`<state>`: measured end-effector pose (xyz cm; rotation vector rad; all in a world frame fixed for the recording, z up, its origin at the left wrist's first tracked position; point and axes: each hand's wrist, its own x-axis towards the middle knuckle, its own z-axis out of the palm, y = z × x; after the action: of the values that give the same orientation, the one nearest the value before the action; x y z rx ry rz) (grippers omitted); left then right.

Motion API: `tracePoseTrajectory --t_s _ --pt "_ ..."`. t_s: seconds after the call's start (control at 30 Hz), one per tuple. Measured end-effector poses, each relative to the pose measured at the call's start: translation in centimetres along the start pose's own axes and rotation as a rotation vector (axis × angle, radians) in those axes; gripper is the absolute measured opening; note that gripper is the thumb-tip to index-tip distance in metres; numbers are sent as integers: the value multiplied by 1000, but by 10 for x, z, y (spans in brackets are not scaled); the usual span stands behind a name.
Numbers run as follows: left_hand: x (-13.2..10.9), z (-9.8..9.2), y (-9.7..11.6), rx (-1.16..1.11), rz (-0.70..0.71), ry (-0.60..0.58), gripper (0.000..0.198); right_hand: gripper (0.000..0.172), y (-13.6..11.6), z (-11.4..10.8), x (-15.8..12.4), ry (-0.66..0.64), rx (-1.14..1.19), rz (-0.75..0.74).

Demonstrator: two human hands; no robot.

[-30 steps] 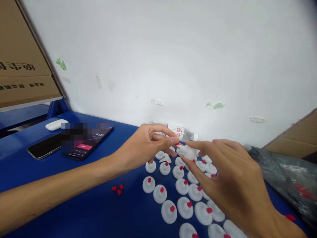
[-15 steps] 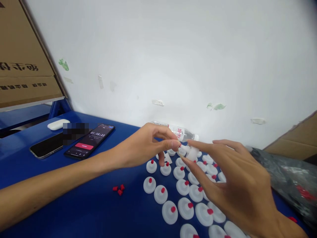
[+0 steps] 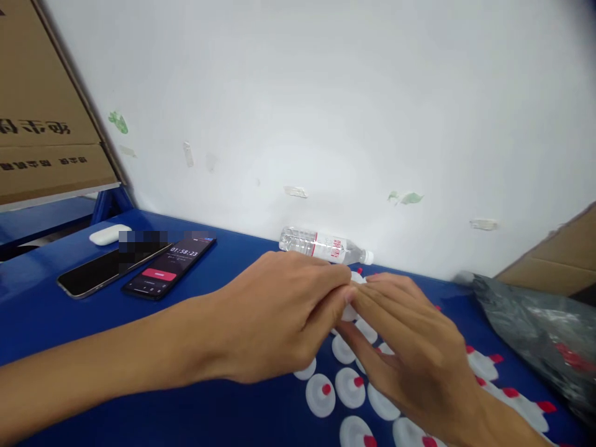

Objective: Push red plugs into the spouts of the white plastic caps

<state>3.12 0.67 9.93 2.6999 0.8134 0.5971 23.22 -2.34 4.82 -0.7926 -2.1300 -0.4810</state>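
Observation:
My right hand is closed on a white translucent plastic piece, of which only a small part shows between the fingers. My left hand meets it from the other side, thumb and fingers pressed together at the piece's end. The small red cap pinched there a moment ago is hidden by the fingers now. Below and around both hands, several white round pieces with red caps stand on the blue table. My hands cover many of them.
A clear water bottle lies along the wall. To the left are two phones, one showing a running timer, and a white case. A grey plastic bag lies at the right. Cardboard boxes stand at both sides.
My left hand has turned over and come nearer, its knuckles now on top. Both hands have closed together over the white piece, and the loose red caps are now covered.

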Motion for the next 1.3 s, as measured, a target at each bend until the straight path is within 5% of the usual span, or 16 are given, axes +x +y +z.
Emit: tracePoseTrajectory --t_s 0.33,0.53,0.73,0.8,0.9,1.1,1.3 --pt "-4 16 4 396 -45 -194 8 32 -2 8 -10 -86 8 3" --pt "-3 30 0 476 -36 -199 6 25 -1 15 -16 -142 3 -6" --pt "-3 13 -4 323 -93 -224 11 7 2 10 -12 -135 10 8" --pt "-2 2 -7 318 -96 -213 17 19 2 6 -10 -165 -23 16" --pt "-3 -12 -17 382 -137 -192 28 41 5 1 -7 -272 -48 97" --pt "-10 -18 -46 620 -242 -211 31 19 38 -3 18 -714 -71 135" --pt "-13 1 -66 744 -190 -297 22 31 62 5 40 -945 64 284"
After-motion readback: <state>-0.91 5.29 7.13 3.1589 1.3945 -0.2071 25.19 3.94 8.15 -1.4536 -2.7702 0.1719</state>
